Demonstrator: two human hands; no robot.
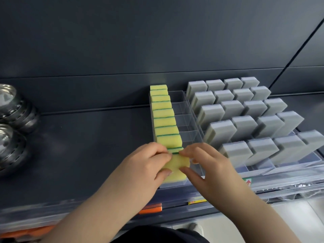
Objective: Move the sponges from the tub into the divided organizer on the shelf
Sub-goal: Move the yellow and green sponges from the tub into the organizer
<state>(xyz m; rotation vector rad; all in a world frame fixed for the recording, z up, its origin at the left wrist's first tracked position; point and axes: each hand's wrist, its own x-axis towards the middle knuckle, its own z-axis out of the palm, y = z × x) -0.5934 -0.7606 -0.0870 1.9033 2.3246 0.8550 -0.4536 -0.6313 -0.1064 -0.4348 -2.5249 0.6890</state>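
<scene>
A clear divided organizer [184, 109] sits on the dark shelf. Its left column holds a row of several yellow sponges with green backing [164, 120], standing on edge. At the front end of that row a yellow sponge [177, 166] is pinched from both sides: my left hand [149, 165] grips its left edge and my right hand [208, 165] its right edge and top. The sponge stands over the frontmost compartment. The column to the right of the yellow row holds nothing. The tub is not in view.
Several grey sponges [245, 116] stand tilted in the organizer's right columns. Stacked metal bowls [12, 123] sit at the shelf's far left. A clear plastic rail [280, 179] runs along the shelf's front edge, with orange items [150, 209] on the level below.
</scene>
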